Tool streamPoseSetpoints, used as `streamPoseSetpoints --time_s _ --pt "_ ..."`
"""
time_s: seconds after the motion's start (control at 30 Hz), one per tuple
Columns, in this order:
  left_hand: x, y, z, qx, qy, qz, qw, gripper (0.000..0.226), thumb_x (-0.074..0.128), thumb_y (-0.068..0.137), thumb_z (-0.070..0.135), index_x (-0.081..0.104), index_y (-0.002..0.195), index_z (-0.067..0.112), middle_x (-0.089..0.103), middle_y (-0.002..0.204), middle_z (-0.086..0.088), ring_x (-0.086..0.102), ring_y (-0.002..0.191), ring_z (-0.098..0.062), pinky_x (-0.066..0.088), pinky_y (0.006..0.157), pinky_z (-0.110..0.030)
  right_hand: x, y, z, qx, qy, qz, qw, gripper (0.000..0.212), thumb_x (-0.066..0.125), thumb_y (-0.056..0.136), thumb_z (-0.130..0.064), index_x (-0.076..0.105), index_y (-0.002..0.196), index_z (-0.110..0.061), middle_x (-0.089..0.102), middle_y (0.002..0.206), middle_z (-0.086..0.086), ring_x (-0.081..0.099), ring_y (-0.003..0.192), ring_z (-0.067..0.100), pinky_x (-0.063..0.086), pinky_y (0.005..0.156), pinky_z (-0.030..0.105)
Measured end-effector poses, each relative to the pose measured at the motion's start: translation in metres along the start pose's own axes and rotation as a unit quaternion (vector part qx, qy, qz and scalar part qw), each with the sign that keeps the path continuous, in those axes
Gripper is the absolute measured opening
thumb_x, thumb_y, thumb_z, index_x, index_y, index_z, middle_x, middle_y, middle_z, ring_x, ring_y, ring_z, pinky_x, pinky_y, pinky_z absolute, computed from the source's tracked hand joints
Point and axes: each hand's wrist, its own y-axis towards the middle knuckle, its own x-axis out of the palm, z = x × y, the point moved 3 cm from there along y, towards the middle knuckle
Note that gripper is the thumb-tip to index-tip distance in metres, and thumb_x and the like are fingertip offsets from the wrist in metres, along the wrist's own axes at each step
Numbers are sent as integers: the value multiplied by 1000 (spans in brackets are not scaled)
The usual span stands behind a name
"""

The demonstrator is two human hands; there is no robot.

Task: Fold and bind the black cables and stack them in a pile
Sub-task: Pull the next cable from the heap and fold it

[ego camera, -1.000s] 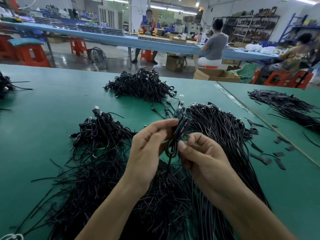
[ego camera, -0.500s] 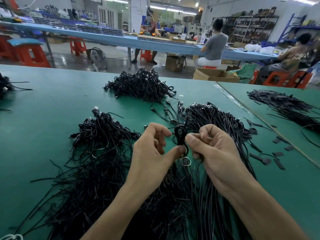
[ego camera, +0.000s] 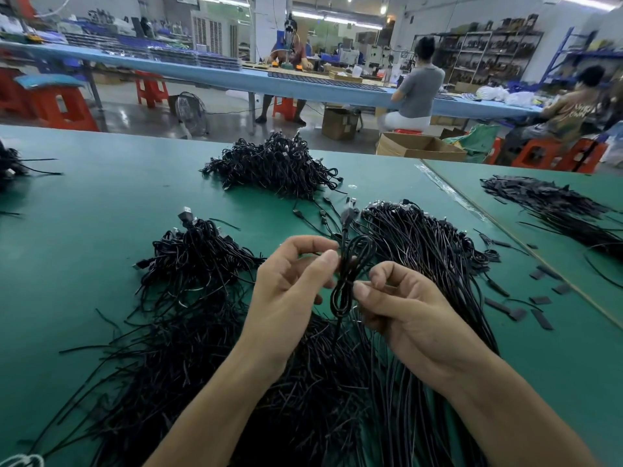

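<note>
One folded black cable [ego camera: 350, 264], a slim hank of thin cord, hangs between the two hands above the green table mat [ego camera: 84, 214], its plug end pointing to the far side. The left hand [ego camera: 286, 291] pinches the upper loops between thumb and forefinger. The right hand [ego camera: 404, 315] pinches the narrow waist, its other fingers curled. I judge binding is the step in hand: the waist looks cinched, though I cannot make out the tie itself. To do it well I would hold the loops flat and even with the left, wind tight at the waist with the right, and let no strand slip free. Finished-looking bundles lie in a tangled black pile [ego camera: 273, 166] at the far side and a second heap [ego camera: 195, 257] to the left. Straight black cables [ego camera: 431, 257] fan out on the right.
</note>
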Motion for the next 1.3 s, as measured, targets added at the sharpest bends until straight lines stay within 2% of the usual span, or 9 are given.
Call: streamPoseSetpoints --time_s 0.13,0.23,0.43,0.57,0.67,0.8,0.93,1.03,1.3 --pt "8 -4 5 6 -57 -69 996 14 66 83 44 70 87 31 71 72 1 58 58 0 46 59 -11 -3 0 4 22 7 -3 1000 25 73 62 -3 54 75 -13 61 69 5 51 57 10 43 52 20" --pt "8 -3 1 23 16 -65 997 17 77 79 40 67 83 28 70 70 -7 62 62 -8 50 64 -18 -4 1 2 11 -29 7 999 35 82 61 -12 51 77 -13 66 71 4 54 63 13 43 58 26" --pt "3 -2 -8 63 202 7 977 38 84 67 50 54 83 36 46 60 17 37 51 -2 34 50 -14 -8 2 -10 -95 -37 74 992 30 76 66 -11 47 68 -18 66 67 4 56 55 10 44 51 18" --pt "2 -2 -11 27 254 7 967 35 79 71 57 50 81 40 61 54 11 53 40 -3 40 44 -14 -2 -1 -11 -144 -34 61 987 29 75 68 -9 47 68 -18 68 70 2 62 55 8 47 53 15" --pt "1 -2 -14 -40 220 -27 974 24 78 81 41 55 82 36 71 62 1 66 45 -17 48 43 -21 2 -2 -7 -155 -19 44 987 26 75 69 -8 54 64 -22 69 72 1 62 57 7 50 58 14" --pt "0 1 -14 -106 23 -47 993 14 70 88 12 59 97 8 75 76 -13 73 66 -26 60 58 -32 7 1 -4 -136 -19 14 990 24 77 66 -12 58 62 -26 69 74 4 64 65 7 51 61 15" --pt "-7 5 -11 -101 -40 3 994 24 50 100 3 69 92 15 76 91 -9 74 84 -21 58 70 -27 4 1 6 -99 -47 21 994 23 78 65 -15 56 64 -23 68 74 2 63 68 6 50 62 14" --pt "-4 5 -7 -47 18 -42 998 10 67 90 23 67 100 21 77 94 -3 73 89 -18 56 74 -22 2 -1 14 -73 -42 20 996 28 80 62 -18 53 66 -20 64 70 2 58 64 7 47 58 16" --pt "-3 3 -7 45 156 -116 980 58 79 85 19 44 120 49 75 103 11 67 86 -9 56 75 -34 -11 6 23 -2 46 44 998 25 76 64 -9 52 66 -17 58 64 2 49 55 10 44 49 19"
